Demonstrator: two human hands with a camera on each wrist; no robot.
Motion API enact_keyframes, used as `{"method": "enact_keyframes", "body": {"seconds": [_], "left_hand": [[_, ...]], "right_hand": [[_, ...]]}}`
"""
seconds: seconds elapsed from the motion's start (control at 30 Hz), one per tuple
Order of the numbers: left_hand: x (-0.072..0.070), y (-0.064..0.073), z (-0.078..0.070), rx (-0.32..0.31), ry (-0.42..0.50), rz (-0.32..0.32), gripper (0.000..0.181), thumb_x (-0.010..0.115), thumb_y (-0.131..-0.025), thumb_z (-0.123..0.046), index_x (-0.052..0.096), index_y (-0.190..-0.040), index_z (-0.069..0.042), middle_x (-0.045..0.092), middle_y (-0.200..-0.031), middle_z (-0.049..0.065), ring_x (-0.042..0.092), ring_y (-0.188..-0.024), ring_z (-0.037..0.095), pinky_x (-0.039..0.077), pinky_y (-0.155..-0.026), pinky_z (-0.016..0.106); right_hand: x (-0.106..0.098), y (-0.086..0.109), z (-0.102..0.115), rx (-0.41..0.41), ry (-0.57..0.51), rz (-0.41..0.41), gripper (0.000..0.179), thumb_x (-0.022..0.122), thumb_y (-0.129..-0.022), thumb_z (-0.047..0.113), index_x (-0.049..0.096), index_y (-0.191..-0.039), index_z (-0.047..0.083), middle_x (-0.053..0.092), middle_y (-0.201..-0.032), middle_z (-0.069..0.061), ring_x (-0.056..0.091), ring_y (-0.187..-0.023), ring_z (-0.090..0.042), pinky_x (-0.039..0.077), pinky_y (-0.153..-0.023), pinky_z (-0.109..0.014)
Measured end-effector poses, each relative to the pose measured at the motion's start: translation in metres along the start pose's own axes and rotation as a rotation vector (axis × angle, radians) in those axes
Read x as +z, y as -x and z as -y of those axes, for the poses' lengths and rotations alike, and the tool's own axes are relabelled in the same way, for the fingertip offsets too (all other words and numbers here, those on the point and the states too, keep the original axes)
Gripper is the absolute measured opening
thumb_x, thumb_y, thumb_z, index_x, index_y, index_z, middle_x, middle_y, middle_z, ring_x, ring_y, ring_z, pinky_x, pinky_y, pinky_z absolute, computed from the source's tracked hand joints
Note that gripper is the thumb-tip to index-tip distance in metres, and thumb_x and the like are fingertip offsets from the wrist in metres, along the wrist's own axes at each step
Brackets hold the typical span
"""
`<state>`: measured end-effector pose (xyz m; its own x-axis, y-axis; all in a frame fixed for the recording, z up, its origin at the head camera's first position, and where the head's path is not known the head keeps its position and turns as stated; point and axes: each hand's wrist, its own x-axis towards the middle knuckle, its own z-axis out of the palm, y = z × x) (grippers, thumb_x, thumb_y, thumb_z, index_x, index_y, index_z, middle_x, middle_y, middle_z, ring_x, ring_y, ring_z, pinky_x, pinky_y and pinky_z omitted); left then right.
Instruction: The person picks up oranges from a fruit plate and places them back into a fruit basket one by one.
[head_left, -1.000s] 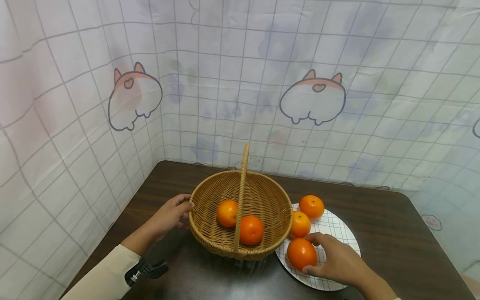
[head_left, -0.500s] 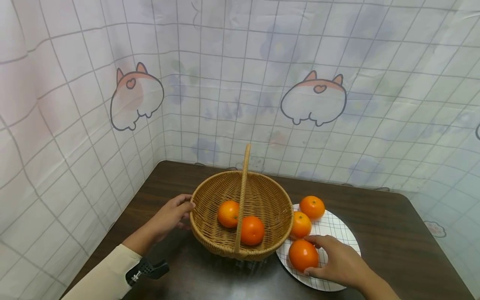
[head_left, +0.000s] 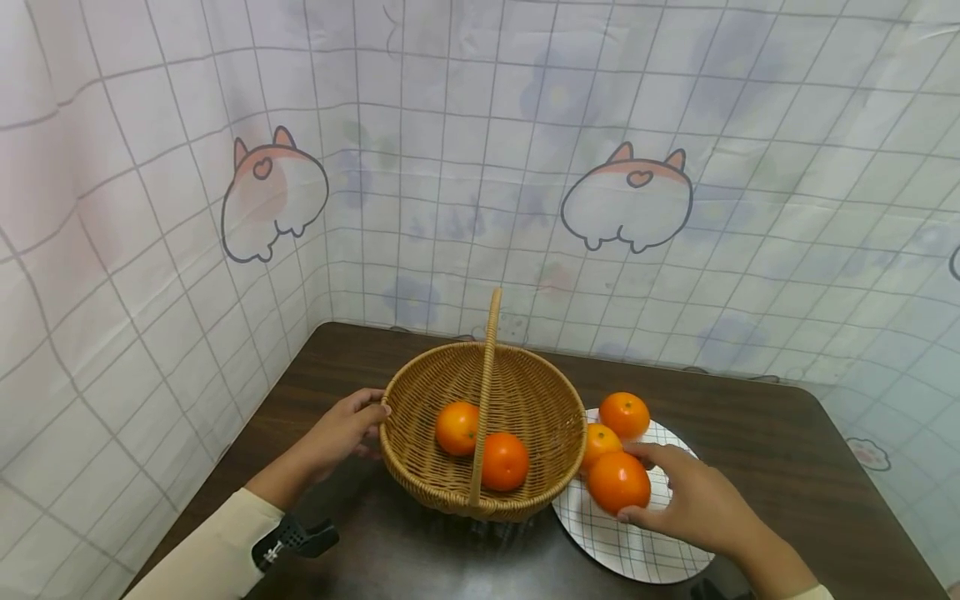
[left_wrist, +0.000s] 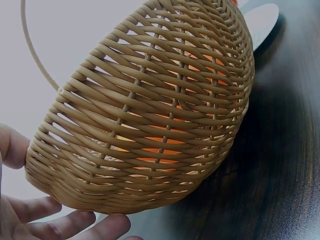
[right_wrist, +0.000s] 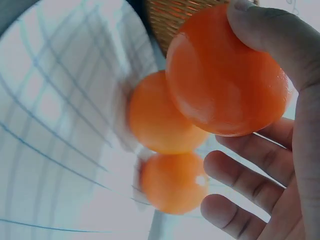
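My left hand (head_left: 343, 433) grips the left rim of a round wicker basket (head_left: 536, 396), thumb over the edge and fingers against the outside. Inside the basket lie two oranges (head_left: 505, 462), one partly behind the upright handle (head_left: 487, 367). Between thumb and fingers, my right hand (head_left: 705, 502) holds a third orange (head_left: 617, 483), lifted over the white checked plate (head_left: 648, 546). Two more oranges (head_left: 624, 415) sit at the plate's far left side; the right wrist view shows them below the held orange (right_wrist: 225, 75).
Everything stands on a dark brown wooden table (head_left: 765, 450). A checked curtain (head_left: 480, 167) hangs behind it and along the left side. The plate's left edge reaches beneath the basket's right side. The basket handle arches high across its middle.
My right hand has taken the nearest orange up off the plate and moved it slightly away from me and right. My left hand and the basket stay where they were.
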<state>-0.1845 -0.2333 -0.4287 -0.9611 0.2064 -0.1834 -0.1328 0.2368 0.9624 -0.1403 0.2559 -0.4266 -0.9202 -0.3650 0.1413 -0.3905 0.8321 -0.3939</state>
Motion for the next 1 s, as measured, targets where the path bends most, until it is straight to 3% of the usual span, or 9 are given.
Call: {"method": "enact_keyframes", "body": {"seconds": [0.3, 0.6, 1.0], "left_hand": [[0.001, -0.001, 0.001, -0.009, -0.005, -0.008, 0.053, 0.049, -0.108, -0.029, 0.038, -0.152, -0.001, 0.052, -0.138, 0.025, 0.065, -0.110, 0.033, 0.059, -0.084, 0.053], [0.002, -0.001, 0.001, -0.016, 0.002, -0.016, 0.053, 0.049, -0.108, -0.028, 0.038, -0.152, -0.001, 0.052, -0.138, 0.025, 0.065, -0.110, 0.033, 0.060, -0.082, 0.052], [0.002, 0.000, 0.001, -0.010, 0.003, -0.015, 0.052, 0.049, -0.108, -0.028, 0.038, -0.152, -0.001, 0.051, -0.137, 0.025, 0.065, -0.110, 0.034, 0.060, -0.082, 0.052]], "right_hand": [[-0.019, -0.010, 0.002, -0.006, 0.013, -0.055, 0.088, 0.079, -0.074, 0.073, 0.060, -0.138, 0.015, 0.065, -0.130, -0.014, 0.065, -0.088, -0.022, 0.056, -0.067, -0.039], [-0.028, -0.025, 0.008, -0.025, -0.003, -0.102, 0.087, 0.081, -0.075, 0.068, 0.060, -0.140, 0.013, 0.063, -0.132, -0.013, 0.061, -0.087, -0.022, 0.052, -0.065, -0.036], [-0.032, -0.041, 0.013, -0.089, -0.027, -0.118, 0.083, 0.080, -0.078, 0.065, 0.058, -0.141, 0.015, 0.065, -0.125, -0.005, 0.063, -0.100, -0.021, 0.057, -0.079, -0.042]]}}
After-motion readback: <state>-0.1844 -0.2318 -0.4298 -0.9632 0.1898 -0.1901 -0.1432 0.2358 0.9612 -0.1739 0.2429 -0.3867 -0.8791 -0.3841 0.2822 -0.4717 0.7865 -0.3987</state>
